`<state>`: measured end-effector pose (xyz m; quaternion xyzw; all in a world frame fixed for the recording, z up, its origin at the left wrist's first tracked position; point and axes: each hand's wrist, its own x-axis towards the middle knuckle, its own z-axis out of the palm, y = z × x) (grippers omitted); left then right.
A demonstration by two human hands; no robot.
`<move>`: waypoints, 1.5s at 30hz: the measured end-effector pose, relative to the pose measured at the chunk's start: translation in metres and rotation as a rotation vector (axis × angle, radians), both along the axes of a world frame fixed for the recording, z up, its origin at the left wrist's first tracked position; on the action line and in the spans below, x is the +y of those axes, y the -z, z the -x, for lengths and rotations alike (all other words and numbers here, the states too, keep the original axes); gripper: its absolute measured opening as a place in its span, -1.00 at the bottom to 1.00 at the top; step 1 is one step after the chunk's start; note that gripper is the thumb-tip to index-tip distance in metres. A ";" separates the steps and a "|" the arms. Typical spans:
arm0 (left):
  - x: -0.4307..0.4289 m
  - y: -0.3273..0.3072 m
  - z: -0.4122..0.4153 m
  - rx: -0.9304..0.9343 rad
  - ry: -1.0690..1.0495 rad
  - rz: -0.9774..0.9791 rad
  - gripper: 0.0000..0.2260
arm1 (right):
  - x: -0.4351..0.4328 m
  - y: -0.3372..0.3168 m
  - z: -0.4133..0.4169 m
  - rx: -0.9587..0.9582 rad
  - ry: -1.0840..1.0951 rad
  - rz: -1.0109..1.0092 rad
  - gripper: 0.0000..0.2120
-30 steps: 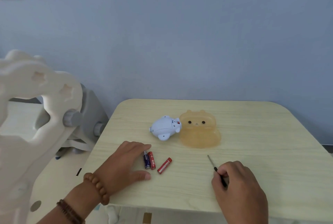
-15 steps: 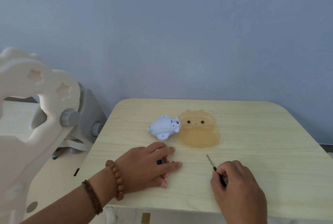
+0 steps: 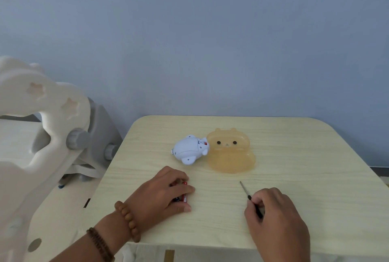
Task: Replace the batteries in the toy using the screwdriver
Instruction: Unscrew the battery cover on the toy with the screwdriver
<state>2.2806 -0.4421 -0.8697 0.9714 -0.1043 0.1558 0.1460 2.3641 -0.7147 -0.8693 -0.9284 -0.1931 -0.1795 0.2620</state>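
Observation:
A small white-blue toy (image 3: 190, 149) lies on its side near the middle of the pale wooden table (image 3: 294, 169). My left hand (image 3: 162, 194) rests on the table in front of the toy, its fingers curled round the batteries (image 3: 183, 197); only red and blue bits of them show between the fingers. My right hand (image 3: 275, 219) holds the thin screwdriver (image 3: 245, 190) by its black handle, the metal tip pointing away toward the toy and lying low over the table.
An orange translucent bear-shaped container (image 3: 230, 153) stands right of the toy, touching it. A white children's chair or rocker (image 3: 42, 127) with grey knobs stands left of the table. The blue wall is behind.
My left hand slid right over the batteries and closed its fingers round them, gathering them together. The right hand and screwdriver barely moved.

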 end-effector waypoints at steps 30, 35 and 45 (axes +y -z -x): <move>0.027 -0.011 0.022 0.187 -0.040 0.124 -0.65 | -0.002 -0.003 0.002 0.054 -0.010 0.014 -0.72; 0.027 -0.013 0.026 0.178 -0.047 0.171 -0.66 | -0.001 -0.002 0.002 0.047 0.008 0.012 -0.72; 0.026 -0.014 0.027 0.169 -0.062 0.212 -0.66 | -0.001 0.002 -0.001 0.016 -0.016 0.001 -0.70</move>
